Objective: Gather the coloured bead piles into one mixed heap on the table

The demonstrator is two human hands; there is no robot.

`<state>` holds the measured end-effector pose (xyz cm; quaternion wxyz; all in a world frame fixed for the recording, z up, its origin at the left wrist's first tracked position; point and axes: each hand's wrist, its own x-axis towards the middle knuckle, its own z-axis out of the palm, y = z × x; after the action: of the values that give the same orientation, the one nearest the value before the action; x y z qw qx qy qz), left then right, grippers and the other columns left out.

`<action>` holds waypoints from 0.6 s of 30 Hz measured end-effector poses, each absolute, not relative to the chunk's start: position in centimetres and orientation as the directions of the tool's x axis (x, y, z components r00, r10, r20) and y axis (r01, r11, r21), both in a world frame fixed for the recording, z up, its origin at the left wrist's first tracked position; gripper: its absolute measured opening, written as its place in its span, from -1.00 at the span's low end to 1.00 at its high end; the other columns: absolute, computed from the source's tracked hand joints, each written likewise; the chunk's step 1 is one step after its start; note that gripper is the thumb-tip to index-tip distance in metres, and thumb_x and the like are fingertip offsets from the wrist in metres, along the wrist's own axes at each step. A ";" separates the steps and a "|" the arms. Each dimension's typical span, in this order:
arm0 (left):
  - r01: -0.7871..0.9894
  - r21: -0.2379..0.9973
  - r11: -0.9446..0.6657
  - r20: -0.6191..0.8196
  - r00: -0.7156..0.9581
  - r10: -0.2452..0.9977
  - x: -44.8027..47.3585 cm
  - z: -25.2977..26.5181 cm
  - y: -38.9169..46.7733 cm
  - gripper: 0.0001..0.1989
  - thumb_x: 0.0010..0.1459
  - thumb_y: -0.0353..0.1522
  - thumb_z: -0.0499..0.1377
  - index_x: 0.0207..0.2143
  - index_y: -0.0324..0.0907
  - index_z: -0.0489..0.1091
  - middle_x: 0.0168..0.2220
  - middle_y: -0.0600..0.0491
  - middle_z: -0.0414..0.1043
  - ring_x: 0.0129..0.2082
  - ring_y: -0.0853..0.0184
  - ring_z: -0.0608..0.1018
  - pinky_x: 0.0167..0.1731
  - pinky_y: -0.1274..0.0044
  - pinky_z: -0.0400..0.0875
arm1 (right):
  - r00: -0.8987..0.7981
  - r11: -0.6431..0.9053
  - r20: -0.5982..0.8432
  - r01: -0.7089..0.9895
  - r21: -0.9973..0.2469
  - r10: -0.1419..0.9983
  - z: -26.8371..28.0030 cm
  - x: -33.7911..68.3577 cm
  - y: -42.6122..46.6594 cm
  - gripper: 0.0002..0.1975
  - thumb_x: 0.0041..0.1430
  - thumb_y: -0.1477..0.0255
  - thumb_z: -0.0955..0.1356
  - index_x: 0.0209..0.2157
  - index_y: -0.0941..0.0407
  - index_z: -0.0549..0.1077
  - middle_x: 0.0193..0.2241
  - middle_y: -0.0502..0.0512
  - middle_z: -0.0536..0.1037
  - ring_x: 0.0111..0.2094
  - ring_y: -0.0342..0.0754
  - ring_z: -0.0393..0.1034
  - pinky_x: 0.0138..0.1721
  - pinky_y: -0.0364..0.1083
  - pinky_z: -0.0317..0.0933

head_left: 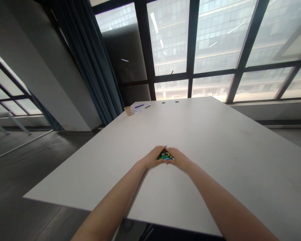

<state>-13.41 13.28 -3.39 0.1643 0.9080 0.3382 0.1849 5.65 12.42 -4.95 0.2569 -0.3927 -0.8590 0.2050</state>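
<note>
A small heap of colourful pieces (pixel 165 155), in green, blue, red, yellow and white, lies on the white table. The pieces look like tiny building bricks, but they are too small to be sure. My left hand (pixel 154 157) curves around the heap from the left, and my right hand (pixel 177 158) closes in from the right. At the far side the fingertips of both hands meet, and the thumbs come together at the near side. The fingers are pressed together and cupped, so the edges of the heap are hidden behind them.
The white table (pixel 215 160) stretches away to large windows. On its far left stand a paper cup (pixel 128 111) and some papers (pixel 136 106) with a blue pen (pixel 139 105). Two dark round table holes (pixel 177 101) sit at the far end. A blue curtain (pixel 87 57) hangs at left.
</note>
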 end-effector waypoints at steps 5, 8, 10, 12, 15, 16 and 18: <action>0.572 0.379 -0.728 0.259 0.689 0.677 -12.8 -3.3 12.5 -0.56 0.11 -0.19 -0.04 0.01 -0.19 0.12 -0.09 -0.11 0.26 -0.09 0.24 0.26 -0.05 0.37 0.13 | -0.516 0.635 0.381 0.526 -0.566 0.767 -4.8 5.2 12.0 -0.67 0.02 0.36 0.31 -0.13 0.15 0.35 -0.20 0.14 0.42 -0.13 -0.03 0.22 -0.05 -0.02 0.06; 0.599 0.363 -0.714 0.261 0.670 0.695 -12.6 -3.2 12.3 -0.65 0.13 -0.25 -0.06 -0.05 -0.19 0.19 -0.18 -0.08 0.28 -0.17 0.26 0.29 -0.11 0.38 0.17 | -0.476 0.604 0.377 0.552 -0.574 0.794 -4.9 4.8 12.0 -0.75 0.04 0.46 0.29 -0.19 0.15 0.37 -0.28 0.11 0.42 -0.18 -0.05 0.22 -0.09 -0.04 0.09; 0.609 0.374 -0.699 0.273 0.648 0.711 -12.4 -3.2 12.2 -0.71 0.14 -0.32 -0.08 -0.11 -0.19 0.24 -0.22 -0.07 0.28 -0.20 0.27 0.29 -0.14 0.39 0.19 | -0.435 0.574 0.377 0.566 -0.591 0.817 -5.0 4.5 12.1 -0.79 0.02 0.53 0.29 -0.23 0.15 0.39 -0.30 0.11 0.41 -0.19 -0.05 0.21 -0.10 -0.05 0.09; 0.612 0.409 -0.677 0.297 0.612 0.733 -12.2 -3.4 12.3 -0.75 0.14 -0.39 -0.10 -0.18 -0.19 0.28 -0.25 -0.06 0.28 -0.22 0.28 0.29 -0.16 0.40 0.21 | -0.389 0.548 0.387 0.568 -0.614 0.836 -5.2 4.2 12.1 -0.82 0.01 0.58 0.27 -0.30 0.15 0.40 -0.32 0.10 0.40 -0.20 -0.06 0.22 -0.12 -0.05 0.10; 0.593 0.493 -0.637 0.331 0.549 0.767 -11.7 -4.0 12.5 -0.75 0.09 -0.47 -0.10 -0.25 -0.23 0.31 -0.28 -0.06 0.29 -0.23 0.29 0.30 -0.17 0.39 0.22 | -0.319 0.522 0.413 0.530 -0.668 0.853 -5.3 3.6 12.2 -0.80 0.01 0.63 0.21 -0.40 0.15 0.41 -0.38 0.08 0.39 -0.26 -0.09 0.25 -0.16 -0.07 0.14; 0.579 0.531 -0.619 0.339 0.524 0.781 -11.5 -4.2 12.6 -0.75 0.07 -0.49 -0.10 -0.25 -0.24 0.31 -0.27 -0.07 0.30 -0.22 0.29 0.31 -0.16 0.39 0.23 | -0.297 0.517 0.424 0.504 -0.692 0.856 -5.2 3.4 12.2 -0.78 0.01 0.65 0.19 -0.42 0.14 0.41 -0.39 0.08 0.39 -0.28 -0.10 0.26 -0.17 -0.08 0.16; 0.537 0.633 -0.557 0.347 0.446 0.825 -11.0 -4.5 12.8 -0.72 0.05 -0.50 -0.10 -0.19 -0.23 0.28 -0.21 -0.06 0.30 -0.18 0.30 0.32 -0.13 0.38 0.22 | -0.254 0.505 0.437 0.445 -0.739 0.863 -5.2 3.1 12.2 -0.74 0.00 0.66 0.16 -0.43 0.12 0.40 -0.38 0.06 0.41 -0.27 -0.12 0.28 -0.16 -0.08 0.17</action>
<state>-11.02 12.83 -4.54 0.2219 0.8209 0.4148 0.3238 3.08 12.19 -5.16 0.4296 -0.4340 -0.7537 0.2430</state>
